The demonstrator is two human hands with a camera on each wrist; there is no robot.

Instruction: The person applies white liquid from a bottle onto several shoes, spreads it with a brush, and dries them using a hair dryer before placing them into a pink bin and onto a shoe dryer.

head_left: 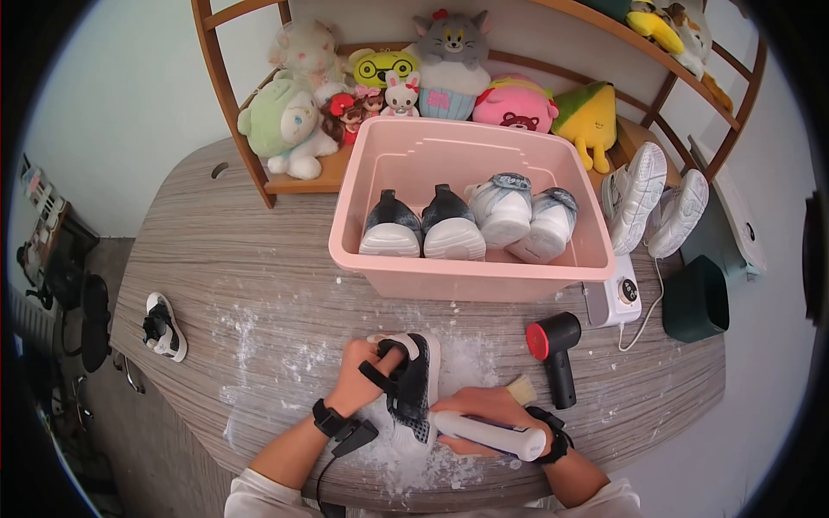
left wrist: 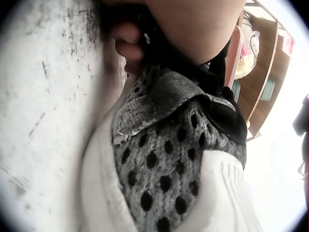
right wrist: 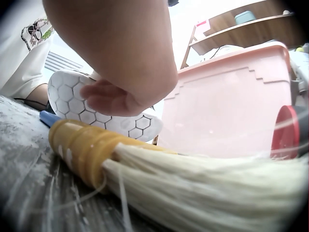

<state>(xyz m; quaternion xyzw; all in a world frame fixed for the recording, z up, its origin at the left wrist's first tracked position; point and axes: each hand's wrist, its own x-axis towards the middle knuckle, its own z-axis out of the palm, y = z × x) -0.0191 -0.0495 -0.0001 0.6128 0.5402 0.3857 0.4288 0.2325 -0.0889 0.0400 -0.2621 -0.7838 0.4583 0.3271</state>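
Observation:
My left hand [head_left: 358,380] grips a small black and grey mesh shoe [head_left: 413,393] by its opening, fingers reaching inside beside the loose black strap. The shoe's white toe points toward me; its grey mesh [left wrist: 164,159] fills the left wrist view. In my right hand [head_left: 475,401] is a white bottle [head_left: 488,434], slanted toward the shoe's right side. Right fingertips [right wrist: 108,99] lie against the white hexagon-patterned sole [right wrist: 72,99]. A brush [right wrist: 82,150] with pale bristles lies on the table, partly hidden under my right hand in the head view.
White powder [head_left: 294,367] is scattered over the wood-grain table [head_left: 199,259]. A pink bin [head_left: 466,281] holds two pairs of shoes. A black and red dryer [head_left: 557,354] lies right; another small shoe [head_left: 164,326] stands left. White shoes [head_left: 643,194] sit on a white device [head_left: 617,298].

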